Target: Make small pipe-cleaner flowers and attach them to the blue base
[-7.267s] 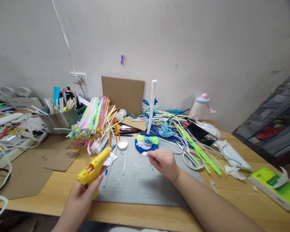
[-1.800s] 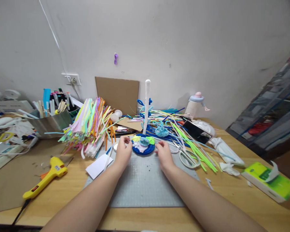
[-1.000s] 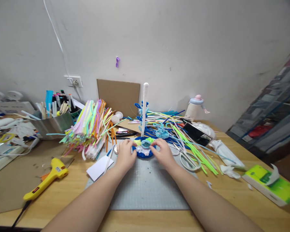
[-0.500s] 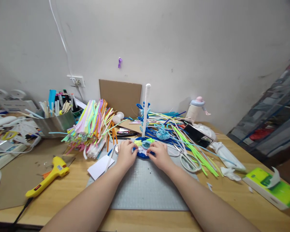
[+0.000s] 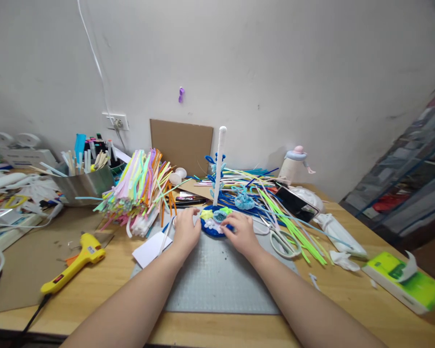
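Observation:
A round blue pipe-cleaner base (image 5: 213, 233) lies on the grey cutting mat (image 5: 223, 285), with yellow, green, white and teal fuzzy pieces on it. From its back rises a white fuzzy post (image 5: 219, 164) with blue loops beside it. My right hand (image 5: 241, 233) has its thumb and curled fingers at the base's right edge, by the white piece; whatever lies between the fingertips is too small to make out. To the left of the base, my left hand (image 5: 187, 228) rests slightly apart from it, thumb away from the fingers, and holds nothing visible.
Scissors (image 5: 284, 243) and loose pipe cleaners (image 5: 306, 232) lie to the right, near a phone (image 5: 297, 203). A yellow glue gun (image 5: 74, 266) is on the left, with a pipe-cleaner bundle (image 5: 136, 186) behind. White paper (image 5: 150, 249) sits beside my left forearm.
My left hand has drawn off the base to the left, its thumb parting from the fingers. The right hand stays at the base's right edge, almost unmoved.

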### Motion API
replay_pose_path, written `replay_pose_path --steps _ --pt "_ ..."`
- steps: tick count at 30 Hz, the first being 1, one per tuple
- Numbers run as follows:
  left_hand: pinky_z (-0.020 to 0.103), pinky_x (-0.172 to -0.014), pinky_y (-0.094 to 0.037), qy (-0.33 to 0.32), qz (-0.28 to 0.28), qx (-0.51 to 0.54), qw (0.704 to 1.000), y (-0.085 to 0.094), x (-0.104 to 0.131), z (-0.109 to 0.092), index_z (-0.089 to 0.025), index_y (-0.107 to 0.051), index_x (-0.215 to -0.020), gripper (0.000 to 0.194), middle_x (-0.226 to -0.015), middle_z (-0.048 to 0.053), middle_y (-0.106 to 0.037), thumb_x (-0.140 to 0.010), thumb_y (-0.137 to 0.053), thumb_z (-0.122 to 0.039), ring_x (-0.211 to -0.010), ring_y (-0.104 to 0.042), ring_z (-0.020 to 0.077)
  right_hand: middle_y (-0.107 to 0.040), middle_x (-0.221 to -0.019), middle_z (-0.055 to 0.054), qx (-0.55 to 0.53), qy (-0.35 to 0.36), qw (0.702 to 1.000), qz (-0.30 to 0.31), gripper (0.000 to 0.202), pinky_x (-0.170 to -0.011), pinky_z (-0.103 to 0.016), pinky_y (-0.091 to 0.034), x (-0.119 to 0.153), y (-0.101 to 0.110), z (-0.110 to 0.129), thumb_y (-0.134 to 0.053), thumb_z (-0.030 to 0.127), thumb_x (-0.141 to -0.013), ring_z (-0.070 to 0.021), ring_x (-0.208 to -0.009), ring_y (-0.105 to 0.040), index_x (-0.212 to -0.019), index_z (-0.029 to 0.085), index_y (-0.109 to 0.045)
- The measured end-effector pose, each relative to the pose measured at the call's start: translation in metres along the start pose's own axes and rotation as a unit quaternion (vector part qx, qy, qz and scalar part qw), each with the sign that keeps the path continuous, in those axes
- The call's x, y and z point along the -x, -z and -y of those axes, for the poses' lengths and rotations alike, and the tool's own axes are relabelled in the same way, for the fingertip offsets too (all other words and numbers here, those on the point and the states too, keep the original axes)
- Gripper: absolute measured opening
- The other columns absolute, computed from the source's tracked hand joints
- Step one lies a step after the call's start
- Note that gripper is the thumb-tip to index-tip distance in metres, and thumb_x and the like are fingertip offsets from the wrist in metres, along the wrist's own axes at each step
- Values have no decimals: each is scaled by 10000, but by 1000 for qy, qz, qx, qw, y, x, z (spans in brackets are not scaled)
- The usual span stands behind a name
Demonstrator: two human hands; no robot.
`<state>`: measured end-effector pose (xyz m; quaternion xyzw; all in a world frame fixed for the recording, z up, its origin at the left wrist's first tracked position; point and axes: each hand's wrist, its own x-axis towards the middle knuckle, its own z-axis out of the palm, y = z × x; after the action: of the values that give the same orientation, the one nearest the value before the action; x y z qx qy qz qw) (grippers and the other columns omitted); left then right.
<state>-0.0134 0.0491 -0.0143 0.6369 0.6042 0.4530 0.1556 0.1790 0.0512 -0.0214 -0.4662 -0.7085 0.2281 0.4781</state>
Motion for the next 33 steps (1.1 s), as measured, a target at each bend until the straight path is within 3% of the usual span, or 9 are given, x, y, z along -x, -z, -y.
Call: replay_pose_path --steps 3,5,11,17,20,25,33 --pt "348 -830 -423 45 -13 78 996 0 -5 4 -195 -445 -1105 438 -995 64 -537 -687 -485 -74 -926 -532 184 -585 -937 -57 -94 -84 989 -82 211 -803 -353 -390 -11 8 -14 -467 357 -798 -207 -899 -532 -909 211 -572" --pt "310 -767 -459 91 -17 129 987 -4 -5 5 -199 -343 -1167 526 -1026 72 -503 -677 -479 -60 -917 -554 164 -580 -934 -59 -153 -154 969 -117 235 -736 -336 -442 -18 11 -25 -409 375 -807 -208 -891 -553 -928 213 -528" --pt "287 -612 -486 228 25 235 945 -24 11 3 -139 -289 -1172 652 -920 94 -498 -569 -497 -6 -843 -595 207 -636 -841 -65 -305 -300 901 -77 217 -707 -319 -495 -21 5 -33 -452 392 -798 -199 -841 -628 -879 210 -539" --pt "320 -769 -471 244 35 306 919 -21 7 2 -178 -342 -1131 680 -1011 104 -519 -505 -482 46 -1008 -558 228 -623 -732 -58 -358 -385 848 -69 206 -605 -322 -503 -14 0 -23 -455 375 -822 -185 -671 -625 -839 191 -546" --pt "366 -852 -438 256 29 324 910 -16 -2 6 -163 -349 -1112 658 -1068 143 -514 -501 -481 45 -1091 -516 257 -614 -724 -43 -367 -397 836 -89 156 -598 -307 -494 -12 -2 -20 -476 343 -808 -183 -685 -615 -821 200 -537" --pt "394 -949 -368 248 25 345 905 -18 0 9 -173 -358 -1111 664 -1140 158 -497 -500 -511 39 -1149 -476 260 -641 -990 -17 -407 -353 835 -110 162 -777 -258 -468 -10 -6 -11 -503 340 -793 -151 -964 -588 -916 246 -552" --pt "396 -972 -355 201 57 367 906 -25 2 18 -178 -382 -1050 621 -1186 166 -506 -485 -488 56 -1158 -478 249 -659 -968 -14 -419 -344 835 -97 161 -806 -294 -448 -5 -11 -9 -578 332 -712 -185 -982 -581 -832 226 -591"
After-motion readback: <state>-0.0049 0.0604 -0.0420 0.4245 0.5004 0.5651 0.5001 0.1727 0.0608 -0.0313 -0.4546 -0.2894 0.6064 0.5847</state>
